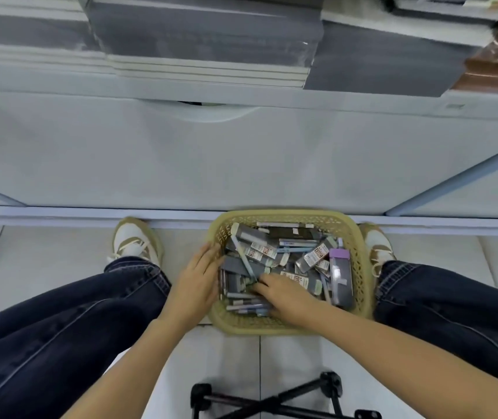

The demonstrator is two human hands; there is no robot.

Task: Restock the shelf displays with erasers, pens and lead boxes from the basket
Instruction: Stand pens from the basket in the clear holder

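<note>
L hand (199,276) lies flat on the left wall of the tan lattice basket (290,215), fingers straight & together, tips over the rim. R hand (285,294) is inside the basket, palm down, fingertips dug into the pile beside a light-blue pen (245,263); can't tell if it's pinching anything. Basket sits on the tiled floor (60,252) btwn left sneaker (134,240) & right sneaker (377,244), up against the white shelf base (241,152). It's full of mixed stock: grey lead boxes (264,251) w/ red-white labels, pens lying crosswise, a clear case w/ purple cap (341,275) along the right wall. Dark jeans (60,328) either side. Stacked grey & white pads (205,40) on the shelf above. Black folding-frame legs (271,402) at bottom edge.
</note>
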